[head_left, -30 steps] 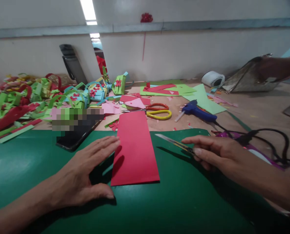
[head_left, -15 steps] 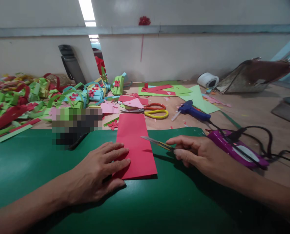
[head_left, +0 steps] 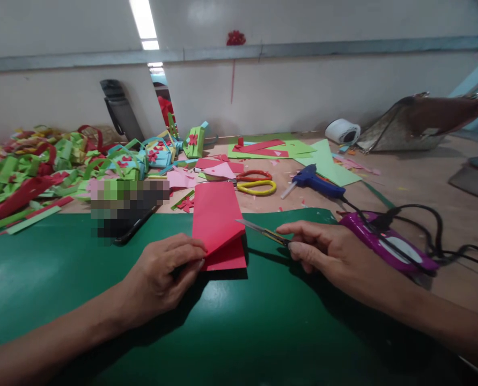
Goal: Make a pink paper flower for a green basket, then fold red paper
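A folded sheet of red paper lies on the green mat, its near edge partly lifted so that a lower layer shows. My left hand pinches the paper's near left corner between thumb and fingers. In my right hand is a craft knife, held between thumb and fingers. Its blade points left, and the tip is at the paper's right edge; whether it touches I cannot tell. Just beyond the paper are scissors with red and yellow handles, their blades mostly hidden behind it.
A blue glue gun and a purple power strip with black cables lie at the right. A phone, partly pixelated, is on the left. Piled paper baskets, a dark bottle and a bag stand farther back.
My left hand went from lying flat on the red paper to pinching its near corner. The near edge has risen and the paper has shifted slightly away. My right hand barely moved.
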### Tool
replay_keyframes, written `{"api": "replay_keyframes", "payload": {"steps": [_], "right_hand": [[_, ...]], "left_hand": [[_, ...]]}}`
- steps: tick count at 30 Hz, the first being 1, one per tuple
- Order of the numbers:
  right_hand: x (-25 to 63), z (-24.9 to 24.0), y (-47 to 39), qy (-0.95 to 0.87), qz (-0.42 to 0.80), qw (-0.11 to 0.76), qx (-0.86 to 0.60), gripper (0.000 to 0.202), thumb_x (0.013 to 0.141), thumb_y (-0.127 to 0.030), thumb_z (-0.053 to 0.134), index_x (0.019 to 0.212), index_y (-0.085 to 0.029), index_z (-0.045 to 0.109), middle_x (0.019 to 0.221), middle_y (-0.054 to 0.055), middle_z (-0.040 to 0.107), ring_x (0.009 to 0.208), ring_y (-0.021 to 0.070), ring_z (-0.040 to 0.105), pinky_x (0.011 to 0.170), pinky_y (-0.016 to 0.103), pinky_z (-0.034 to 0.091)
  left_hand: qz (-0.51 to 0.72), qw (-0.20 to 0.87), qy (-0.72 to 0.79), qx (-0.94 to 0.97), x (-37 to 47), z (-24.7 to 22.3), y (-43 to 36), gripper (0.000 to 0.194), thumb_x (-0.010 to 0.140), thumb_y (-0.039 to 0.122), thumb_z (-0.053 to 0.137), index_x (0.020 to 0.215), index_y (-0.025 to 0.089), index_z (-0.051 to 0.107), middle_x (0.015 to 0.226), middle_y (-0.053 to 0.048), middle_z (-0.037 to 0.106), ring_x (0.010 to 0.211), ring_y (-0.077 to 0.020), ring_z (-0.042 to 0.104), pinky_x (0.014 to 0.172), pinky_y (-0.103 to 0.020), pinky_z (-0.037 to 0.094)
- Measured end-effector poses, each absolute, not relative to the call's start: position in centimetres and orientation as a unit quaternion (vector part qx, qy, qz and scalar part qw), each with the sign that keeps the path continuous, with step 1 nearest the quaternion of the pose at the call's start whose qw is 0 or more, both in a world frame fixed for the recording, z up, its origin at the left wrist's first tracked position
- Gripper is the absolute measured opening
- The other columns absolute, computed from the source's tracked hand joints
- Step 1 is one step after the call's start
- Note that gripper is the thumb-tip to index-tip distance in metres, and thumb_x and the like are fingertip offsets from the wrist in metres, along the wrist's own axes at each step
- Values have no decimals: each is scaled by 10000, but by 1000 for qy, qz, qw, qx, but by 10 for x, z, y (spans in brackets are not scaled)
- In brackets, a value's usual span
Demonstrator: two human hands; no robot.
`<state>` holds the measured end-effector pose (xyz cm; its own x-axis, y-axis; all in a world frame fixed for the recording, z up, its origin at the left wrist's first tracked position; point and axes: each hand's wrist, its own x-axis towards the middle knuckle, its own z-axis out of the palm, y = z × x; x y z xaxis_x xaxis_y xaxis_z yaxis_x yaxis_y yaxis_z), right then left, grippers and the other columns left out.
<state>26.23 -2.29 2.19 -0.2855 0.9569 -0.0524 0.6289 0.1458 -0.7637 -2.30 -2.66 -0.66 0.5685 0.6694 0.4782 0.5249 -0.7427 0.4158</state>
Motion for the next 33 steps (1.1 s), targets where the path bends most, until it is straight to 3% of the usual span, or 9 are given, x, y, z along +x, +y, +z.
{"api": "replay_keyframes", "payload": {"steps": [9, 15, 18, 20, 23, 25, 33], "right_hand": [[262, 22, -21, -711, 343, 308, -530, 319, 868, -416, 518, 1075, -198, 625, 644, -11, 557, 546, 134, 499, 492, 247, 405], [235, 30, -6, -708, 429, 316, -464, 258, 806, -258, 602, 1059, -209, 609, 907, 7, 656, 803, 163, 587, 687, 250, 456], [224, 30, 3, -715, 421, 315, -460, 120, 798, -241, 594, 899, -183, 623, 864, 3, 635, 790, 152, 563, 701, 245, 439], [221, 28, 7, -716, 406, 302, -481, 107, 805, -269, 573, 767, -173, 600, 729, -20, 576, 650, 116, 499, 590, 226, 398], [219, 24, 10, -704, 400, 282, -514, 178, 806, -299, 537, 682, -172, 554, 577, -57, 435, 496, 75, 341, 447, 212, 262], [219, 22, 11, -697, 405, 278, -523, 197, 797, -306, 525, 648, -177, 519, 532, -67, 391, 460, 69, 310, 420, 213, 220], [220, 20, 12, -721, 377, 273, -513, 221, 801, -273, 494, 598, -189, 465, 509, -63, 400, 444, 75, 338, 434, 225, 250]], "left_hand": [[341, 237, 482, 772, -15, 11, -31, 195, 863, 268, 515, 739, 168, 628, 697, -25, 655, 636, -143, 594, 573, -231, 449], [363, 356, 516, 689, -11, 19, -28, 240, 804, 358, 568, 702, 150, 631, 650, -20, 618, 562, -125, 537, 503, -214, 425], [374, 405, 512, 659, -9, 20, -25, 249, 787, 371, 574, 684, 148, 612, 612, -7, 582, 548, -115, 512, 514, -213, 426], [377, 419, 509, 651, -9, 19, -23, 255, 785, 380, 573, 683, 149, 602, 601, -1, 566, 538, -110, 494, 510, -212, 412], [371, 406, 503, 667, -10, 18, -22, 287, 824, 395, 525, 696, 151, 605, 597, 5, 551, 534, -107, 479, 499, -206, 392], [363, 370, 498, 695, -10, 17, -23, 326, 869, 399, 465, 727, 155, 627, 614, 3, 563, 553, -113, 496, 506, -206, 397], [363, 251, 499, 746, -12, 13, -22, 225, 831, 352, 560, 901, 163, 661, 821, -40, 706, 719, -176, 647, 644, -260, 512]]}}
